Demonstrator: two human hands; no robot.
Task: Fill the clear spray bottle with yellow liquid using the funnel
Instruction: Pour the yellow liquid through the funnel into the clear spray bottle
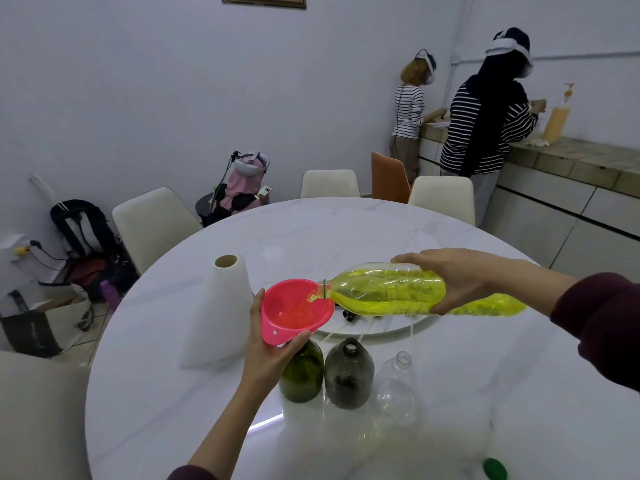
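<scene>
Pouring's underway: yellow-filled clear plastic bottle [398, 291] gripped by right hand [460, 278], tipped into pink plastic funnel [294, 311] pinched by left hand [268, 348] over dark green bottle [301, 375], so it probably needs moving to the clear empty bottle [398, 386].

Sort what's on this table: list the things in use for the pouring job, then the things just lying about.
In use:
- pink funnel, held by the left hand over the green bottle
- bottle of yellow liquid, tipped by the right hand

Lying about:
- dark bottle
- clear bottle
- paper roll
- green cap
</scene>
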